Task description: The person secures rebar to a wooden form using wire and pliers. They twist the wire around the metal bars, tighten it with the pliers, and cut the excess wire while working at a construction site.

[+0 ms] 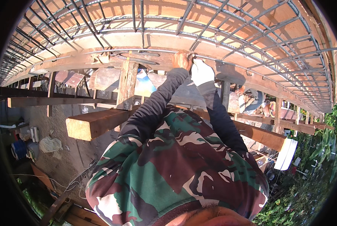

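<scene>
My left hand [182, 60], bare below a dark sleeve, is closed at the long thin steel bar [153, 50] along the near side of the rebar cage. Right beside it, my right hand [202, 72] in a white glove is closed too, its fingertips nearly meeting the left ones. Whatever the fingers pinch is hidden or too small to name. Left of my hands, a dark tool with two long curved handles, looking like pincers [136, 59], lies on the wooden formwork board [163, 60].
The rebar cage [198, 35] curves across the far side. A wooden post [127, 84] and a thick timber beam [97, 122] stick out at left. Another beam [262, 135] extends right. The ground [63, 124] lies far below, with plants [308, 188] at lower right.
</scene>
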